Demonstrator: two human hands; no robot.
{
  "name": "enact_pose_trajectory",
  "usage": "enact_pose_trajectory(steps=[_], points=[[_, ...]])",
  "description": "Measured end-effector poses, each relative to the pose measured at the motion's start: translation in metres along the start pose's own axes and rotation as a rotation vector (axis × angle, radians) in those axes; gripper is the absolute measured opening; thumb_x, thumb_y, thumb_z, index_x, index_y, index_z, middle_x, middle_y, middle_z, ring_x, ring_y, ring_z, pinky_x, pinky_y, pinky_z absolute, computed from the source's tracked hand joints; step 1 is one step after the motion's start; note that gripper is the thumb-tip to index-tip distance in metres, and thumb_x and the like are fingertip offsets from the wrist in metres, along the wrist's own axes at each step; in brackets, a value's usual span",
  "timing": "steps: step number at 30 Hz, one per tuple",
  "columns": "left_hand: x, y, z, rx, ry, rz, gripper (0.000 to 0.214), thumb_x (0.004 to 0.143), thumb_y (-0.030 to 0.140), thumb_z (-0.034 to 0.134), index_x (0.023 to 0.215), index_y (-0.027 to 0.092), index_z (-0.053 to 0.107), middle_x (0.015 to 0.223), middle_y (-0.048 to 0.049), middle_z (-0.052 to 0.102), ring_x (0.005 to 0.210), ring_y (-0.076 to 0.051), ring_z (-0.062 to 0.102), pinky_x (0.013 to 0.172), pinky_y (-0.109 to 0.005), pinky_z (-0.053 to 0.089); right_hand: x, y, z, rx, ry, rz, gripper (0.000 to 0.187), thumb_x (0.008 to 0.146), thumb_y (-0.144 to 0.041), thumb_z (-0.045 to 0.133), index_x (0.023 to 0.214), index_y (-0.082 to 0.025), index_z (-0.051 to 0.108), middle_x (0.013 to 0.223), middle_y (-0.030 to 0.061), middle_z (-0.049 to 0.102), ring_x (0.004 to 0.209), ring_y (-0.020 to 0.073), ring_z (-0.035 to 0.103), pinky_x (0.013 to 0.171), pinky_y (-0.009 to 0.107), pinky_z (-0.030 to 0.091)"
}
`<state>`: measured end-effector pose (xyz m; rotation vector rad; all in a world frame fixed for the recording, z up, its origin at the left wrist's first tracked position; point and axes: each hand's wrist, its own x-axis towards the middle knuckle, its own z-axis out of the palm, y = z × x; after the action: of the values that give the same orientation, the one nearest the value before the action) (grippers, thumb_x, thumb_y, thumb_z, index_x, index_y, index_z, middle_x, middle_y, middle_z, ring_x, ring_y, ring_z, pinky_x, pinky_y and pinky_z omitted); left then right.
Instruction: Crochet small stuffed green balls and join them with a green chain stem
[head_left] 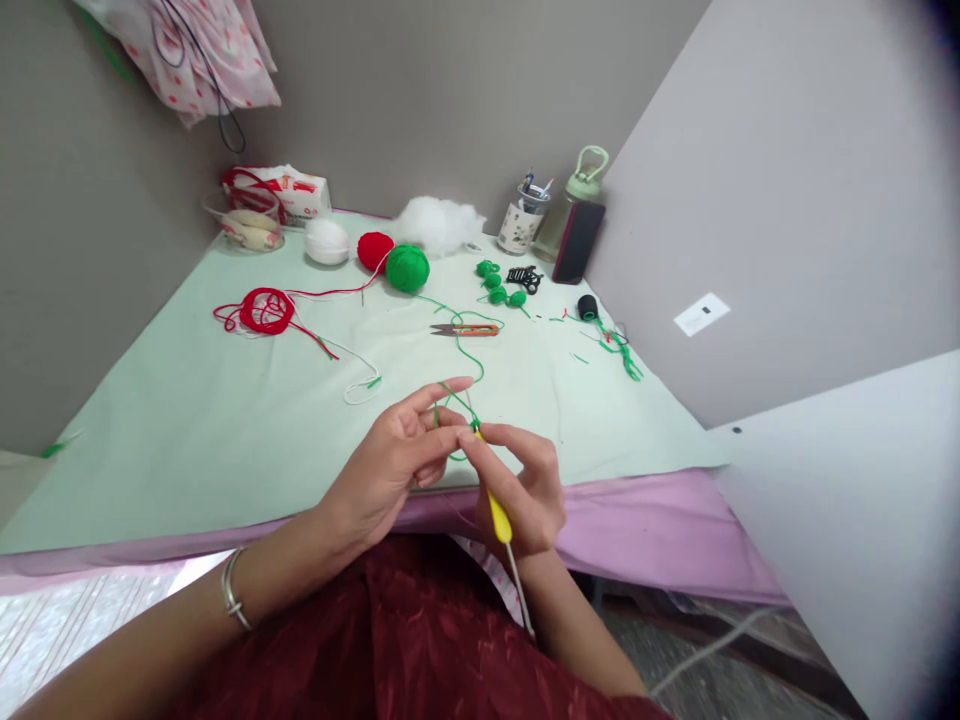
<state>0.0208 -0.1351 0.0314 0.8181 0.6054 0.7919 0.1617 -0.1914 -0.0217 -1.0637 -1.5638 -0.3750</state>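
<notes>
My right hand grips a crochet hook with a yellow handle, its tip up at a small loop of green yarn. My left hand pinches that green strand between thumb and fingers, forefinger stretched out with the yarn over it. The strand runs back across the pale green tabletop to a green yarn ball. Both hands hover over the table's near edge, above my dark red lap.
Orange thread snips lie mid-table. Red yarn ball, white ball, loose red yarn tangle, white stuffing, small green crocheted pieces, black thread spool, pen cup, bottle, tissue pack.
</notes>
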Motion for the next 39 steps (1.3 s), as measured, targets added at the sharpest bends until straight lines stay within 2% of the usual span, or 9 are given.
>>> enact_pose_trajectory(steps=[3,7,10,13,16,19,23,30,39], points=[[0.002,0.004,-0.003,-0.071,-0.029,-0.070,0.050,0.084,0.023,0.080,0.132,0.016,0.066,0.063,0.0101,0.039,0.048,-0.001,0.024,0.044,-0.016,0.021,0.009,0.001,-0.005,0.221,0.017,0.129,0.041,0.097,-0.009,0.060,0.128,-0.032,0.072,0.108,0.0058,0.076,0.094,0.0209,0.073,0.076,0.036,0.062],[0.003,0.007,-0.005,-0.030,0.008,0.012,0.043,0.083,0.021,0.080,0.126,0.019,0.071,0.076,0.0061,0.052,0.046,0.002,0.026,0.044,-0.017,0.019,0.024,0.001,-0.013,0.554,0.073,0.489,0.023,0.101,-0.018,0.057,0.107,-0.027,0.077,0.092,0.0033,0.076,0.075,0.0166,0.070,0.068,0.034,0.059],[0.002,0.005,-0.003,0.016,0.023,0.060,0.041,0.083,0.021,0.080,0.124,0.022,0.073,0.085,0.0041,0.055,0.047,0.003,0.029,0.043,-0.017,0.019,0.028,0.001,-0.013,0.742,0.108,0.649,0.017,0.101,-0.025,0.060,0.100,-0.026,0.077,0.088,0.0020,0.075,0.066,0.0136,0.067,0.063,0.031,0.057],[0.000,-0.001,0.001,0.080,-0.004,0.086,0.040,0.084,0.023,0.079,0.123,0.025,0.074,0.082,0.0047,0.055,0.049,0.001,0.034,0.043,-0.017,0.023,0.028,0.000,-0.009,0.766,0.068,0.651,0.015,0.100,-0.026,0.062,0.100,-0.027,0.077,0.091,0.0017,0.076,0.076,0.0149,0.069,0.069,0.031,0.058],[-0.001,-0.005,0.002,0.162,-0.020,0.125,0.035,0.088,0.025,0.077,0.122,0.026,0.074,0.079,0.0054,0.053,0.052,-0.001,0.039,0.047,-0.016,0.031,0.025,-0.001,-0.004,0.643,0.027,0.573,0.018,0.099,-0.021,0.062,0.104,-0.029,0.078,0.098,0.0025,0.078,0.093,0.0176,0.072,0.080,0.033,0.059],[-0.001,-0.005,0.002,0.176,-0.010,0.123,0.037,0.089,0.029,0.076,0.126,0.028,0.073,0.088,0.0041,0.058,0.055,-0.001,0.046,0.051,-0.017,0.037,0.023,-0.004,-0.004,0.547,0.007,0.487,0.023,0.100,-0.018,0.060,0.107,-0.029,0.078,0.099,0.0030,0.078,0.094,0.0183,0.071,0.081,0.035,0.059],[0.001,-0.001,0.002,0.096,-0.018,0.033,0.052,0.084,0.029,0.082,0.133,0.027,0.068,0.087,0.0036,0.062,0.045,0.001,0.041,0.043,-0.018,0.029,0.022,-0.004,-0.005,0.491,0.013,0.443,0.023,0.100,-0.019,0.060,0.107,-0.030,0.078,0.099,0.0043,0.076,0.095,0.0197,0.070,0.081,0.037,0.058],[0.001,0.005,0.002,-0.012,-0.034,-0.085,0.075,0.072,0.021,0.089,0.142,0.021,0.060,0.076,0.0061,0.059,0.043,0.002,0.030,0.040,-0.018,0.019,0.025,0.005,-0.003,0.810,0.052,0.742,0.016,0.098,-0.037,0.063,0.097,-0.025,0.074,0.088,0.0034,0.073,0.065,0.0133,0.064,0.063,0.030,0.057],[0.004,0.006,-0.011,-0.096,-0.204,-0.186,0.053,0.077,0.024,0.087,0.129,0.022,0.073,0.071,0.0053,0.055,0.045,0.001,0.020,0.041,-0.018,0.013,0.029,0.019,-0.013,0.979,-0.042,0.968,0.020,0.098,-0.041,0.060,0.091,-0.024,0.066,0.076,-0.0003,0.060,0.060,0.0109,0.052,0.054,0.024,0.048]])
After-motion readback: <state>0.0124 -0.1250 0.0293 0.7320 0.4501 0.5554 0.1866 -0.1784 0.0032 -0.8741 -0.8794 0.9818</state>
